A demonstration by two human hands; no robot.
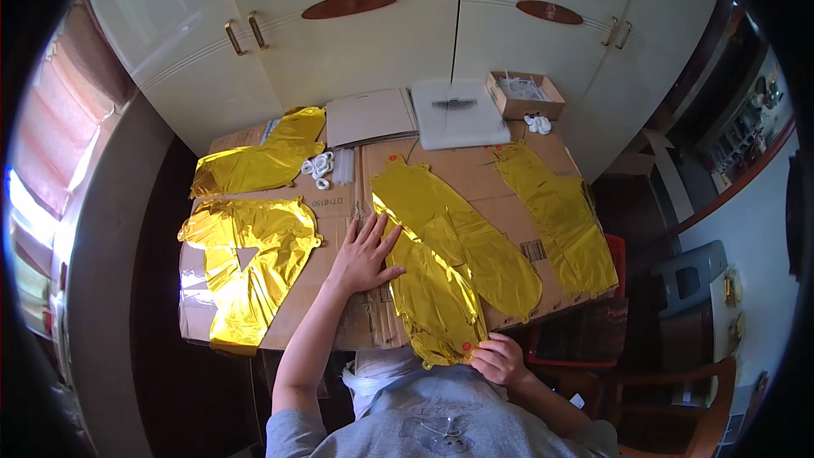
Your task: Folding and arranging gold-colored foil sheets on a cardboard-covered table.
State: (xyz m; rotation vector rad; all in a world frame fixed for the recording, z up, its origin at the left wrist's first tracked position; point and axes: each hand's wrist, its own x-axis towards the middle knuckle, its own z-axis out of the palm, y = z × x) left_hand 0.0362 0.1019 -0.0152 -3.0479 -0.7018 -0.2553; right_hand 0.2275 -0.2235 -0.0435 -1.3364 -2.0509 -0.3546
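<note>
The 2 hands are apart from each other, and both of them touch 1 flat, shiny golden foil piece with 2 long lobes (437, 276). This piece lies on the brown flattened cardboard sheet (339, 229), directly before the person, and its lower end reaches the near edge.

The left bare hand (366, 259) is laid palm down with the fingers spread, at the left border of the foil; it does not grasp. The right bare hand (498, 360) has its fingers bent and pinched on the lower right corner, just beside a small red round mark (467, 346).

There are 3 more golden foil pieces around: the upper left foil piece (263, 157), the lower left foil piece (275, 242) and the right foil piece (560, 220). Between them are a heap of small white rings (319, 166) and, just beside, a bundle of translucent thin sticks (342, 166). Behind stand a grey-brown stack of flat card (370, 117) and an open cardboard box (543, 108).
</note>
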